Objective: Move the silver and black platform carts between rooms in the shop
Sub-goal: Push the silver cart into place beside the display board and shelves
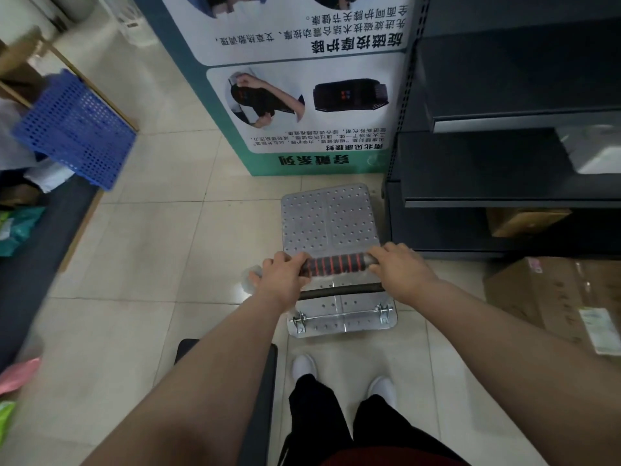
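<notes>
The silver platform cart [327, 218] stands on the tiled floor in front of me, its perforated deck pointing away toward a display board. Its handle [336, 264] has a black foam grip with red rings. My left hand [280, 275] is closed around the handle's left end and my right hand [398, 267] around its right end. A black platform cart [265, 391] lies low at my left leg, mostly hidden by my left forearm.
A teal and white display board [302, 95] stands straight ahead of the cart. Dark shelving [504, 163] runs along the right, with cardboard boxes [551, 297] on the floor. A blue perforated crate [74, 129] and bags sit at the left.
</notes>
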Motion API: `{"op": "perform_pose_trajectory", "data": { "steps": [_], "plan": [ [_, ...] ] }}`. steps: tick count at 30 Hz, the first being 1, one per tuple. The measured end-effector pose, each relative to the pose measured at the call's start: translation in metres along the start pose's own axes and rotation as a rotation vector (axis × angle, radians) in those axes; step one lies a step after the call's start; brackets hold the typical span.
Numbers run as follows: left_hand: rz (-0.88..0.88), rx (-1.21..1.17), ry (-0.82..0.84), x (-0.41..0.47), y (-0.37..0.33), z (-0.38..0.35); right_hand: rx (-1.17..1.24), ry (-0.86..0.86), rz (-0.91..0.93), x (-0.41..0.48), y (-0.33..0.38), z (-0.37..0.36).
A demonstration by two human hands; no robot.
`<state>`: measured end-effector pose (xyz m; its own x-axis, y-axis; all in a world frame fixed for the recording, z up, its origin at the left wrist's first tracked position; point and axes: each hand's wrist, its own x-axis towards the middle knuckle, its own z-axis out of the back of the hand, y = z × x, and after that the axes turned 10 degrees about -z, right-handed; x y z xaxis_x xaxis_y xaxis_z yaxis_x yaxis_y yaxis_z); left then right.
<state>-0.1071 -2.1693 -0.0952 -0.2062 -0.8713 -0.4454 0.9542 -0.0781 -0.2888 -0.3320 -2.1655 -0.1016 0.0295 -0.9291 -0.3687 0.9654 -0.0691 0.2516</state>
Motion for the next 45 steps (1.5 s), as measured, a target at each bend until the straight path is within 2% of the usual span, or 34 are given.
{"op": "perform_pose_trajectory", "data": {
  "steps": [8,14,26,45],
  "plan": [
    [-0.092,0.035,0.026,0.045,0.002,0.022,0.095,-0.038,-0.093,0.026,0.000,0.007],
    [-0.164,0.074,0.112,0.086,0.017,0.051,0.090,0.011,-0.133,0.067,0.011,0.023],
    [-0.242,0.125,0.079,0.163,0.035,0.099,0.066,0.036,-0.206,0.138,0.033,0.052],
    [-0.233,0.093,0.067,0.177,0.024,0.104,0.098,0.020,-0.234,0.146,0.027,0.063]
  ]
}}
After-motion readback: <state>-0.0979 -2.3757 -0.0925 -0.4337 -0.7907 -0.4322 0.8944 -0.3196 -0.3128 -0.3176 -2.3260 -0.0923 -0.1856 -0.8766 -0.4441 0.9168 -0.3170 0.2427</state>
